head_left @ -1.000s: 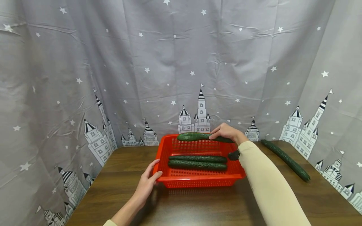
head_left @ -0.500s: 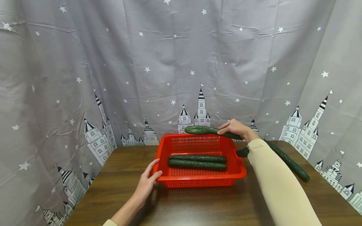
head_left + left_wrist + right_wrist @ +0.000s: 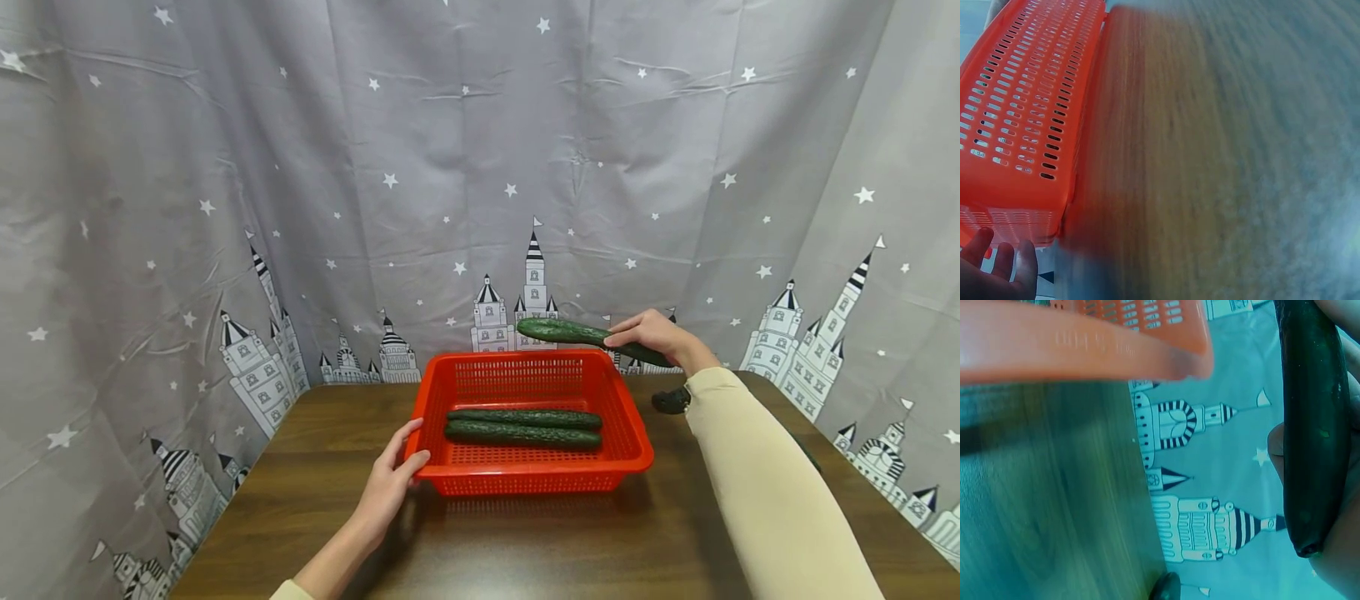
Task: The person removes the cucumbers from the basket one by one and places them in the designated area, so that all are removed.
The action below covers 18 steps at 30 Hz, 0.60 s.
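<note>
My right hand grips a long dark green cucumber near its middle, thumb on the near side. The cucumber is in the air, above and behind the back right corner of the red plastic basket. In the right wrist view that cucumber runs along the palm, one end towards the wrist. Two cucumbers lie side by side on the basket floor. At the basket's left end, my left hand holds the rim, thumb over the front corner; its fingers show beside the basket wall in the left wrist view.
Another cucumber lies on the wooden table at the right, mostly hidden by my right sleeve. A grey curtain with stars and castles hangs behind the table and along both sides. A black wrist device sits under my right wrist.
My right hand has lifted the cucumber up out of the basket's back and carried it to the right. The sleeve now covers most of the table's cucumber. My left hand stays at the rim.
</note>
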Each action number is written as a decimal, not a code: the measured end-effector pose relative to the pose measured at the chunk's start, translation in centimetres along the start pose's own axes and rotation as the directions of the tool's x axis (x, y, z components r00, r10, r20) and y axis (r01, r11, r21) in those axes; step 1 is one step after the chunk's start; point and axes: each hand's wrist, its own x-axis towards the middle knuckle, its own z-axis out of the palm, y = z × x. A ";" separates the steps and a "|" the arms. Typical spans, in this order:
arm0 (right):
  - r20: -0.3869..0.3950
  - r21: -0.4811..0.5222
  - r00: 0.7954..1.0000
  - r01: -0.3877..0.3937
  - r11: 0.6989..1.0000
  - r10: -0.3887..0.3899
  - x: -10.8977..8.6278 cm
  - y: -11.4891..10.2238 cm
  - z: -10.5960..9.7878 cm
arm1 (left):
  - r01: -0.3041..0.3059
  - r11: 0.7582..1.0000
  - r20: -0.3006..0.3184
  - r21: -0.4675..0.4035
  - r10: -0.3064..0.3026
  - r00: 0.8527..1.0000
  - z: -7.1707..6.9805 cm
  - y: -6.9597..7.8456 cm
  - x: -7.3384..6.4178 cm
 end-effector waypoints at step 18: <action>-0.047 0.043 0.995 -0.087 0.995 0.089 -2.0 3.6 -2.5 | -0.019 1.000 0.008 0.014 0.019 1.000 -0.2 -0.2 0.1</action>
